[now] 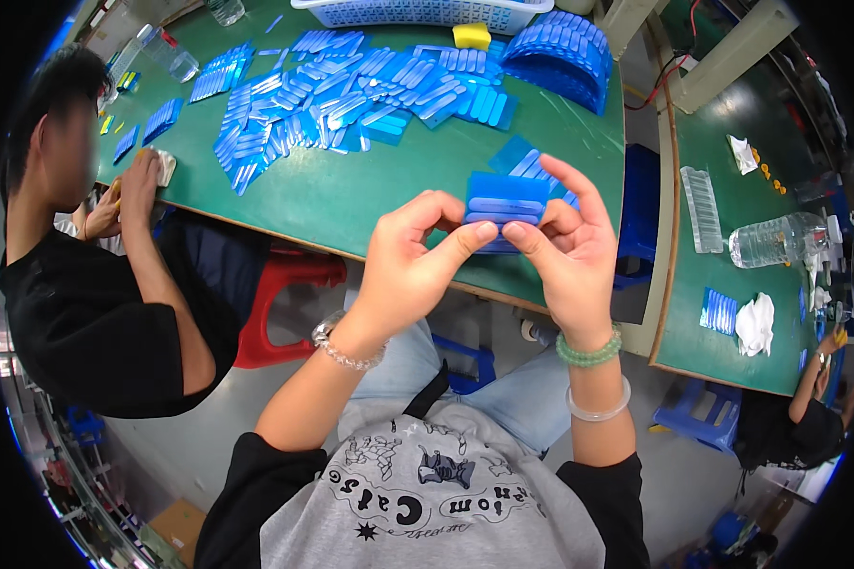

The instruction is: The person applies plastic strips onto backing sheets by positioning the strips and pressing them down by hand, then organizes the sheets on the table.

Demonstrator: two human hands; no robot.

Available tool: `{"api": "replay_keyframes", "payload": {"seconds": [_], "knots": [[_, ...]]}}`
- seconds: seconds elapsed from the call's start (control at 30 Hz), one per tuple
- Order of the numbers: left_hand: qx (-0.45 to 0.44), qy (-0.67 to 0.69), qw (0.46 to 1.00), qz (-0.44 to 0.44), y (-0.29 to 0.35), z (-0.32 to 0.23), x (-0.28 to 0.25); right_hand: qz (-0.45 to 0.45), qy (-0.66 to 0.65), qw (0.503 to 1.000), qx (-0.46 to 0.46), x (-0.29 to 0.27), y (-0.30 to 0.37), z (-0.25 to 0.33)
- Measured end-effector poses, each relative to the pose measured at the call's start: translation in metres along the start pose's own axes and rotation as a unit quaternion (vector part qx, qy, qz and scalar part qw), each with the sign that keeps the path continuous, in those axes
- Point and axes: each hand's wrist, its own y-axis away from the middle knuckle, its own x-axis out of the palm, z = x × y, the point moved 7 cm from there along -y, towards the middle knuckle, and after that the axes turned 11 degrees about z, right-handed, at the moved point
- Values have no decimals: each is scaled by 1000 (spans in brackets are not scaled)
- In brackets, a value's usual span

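Note:
Between my two hands is a small blue sheet carrying pale, rounded oblong pieces. My left hand pinches its left lower edge, thumb on the near face. On the opposite side, my right hand grips it likewise, its index finger raised away from the sheet. Both thumbtips nearly meet at the lower edge. Just behind, partly covered by the right hand, another blue sheet with similar pieces lies on the green table. Farther back a broad, loose heap of such sheets spreads out.
Behind the heap are a yellow sponge, a fanned blue stack and a white basket. A co-worker sits at left, handling a pale item. At right, a second table bears a clear bottle.

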Motion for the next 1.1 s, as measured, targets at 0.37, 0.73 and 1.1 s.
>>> {"api": "replay_keyframes", "payload": {"seconds": [0.37,0.73,1.1], "knots": [[105,-73,992,-11,-13,-11,-5,-25,23,999,-36,-2,-8,5],[13,-2,1000,2,-22,-5,-9,15,18,1000,-9,-3,-11,3],[28,83,996,4,-20,-6,-5,47,-19,998,46,0,-11,-11]]}}
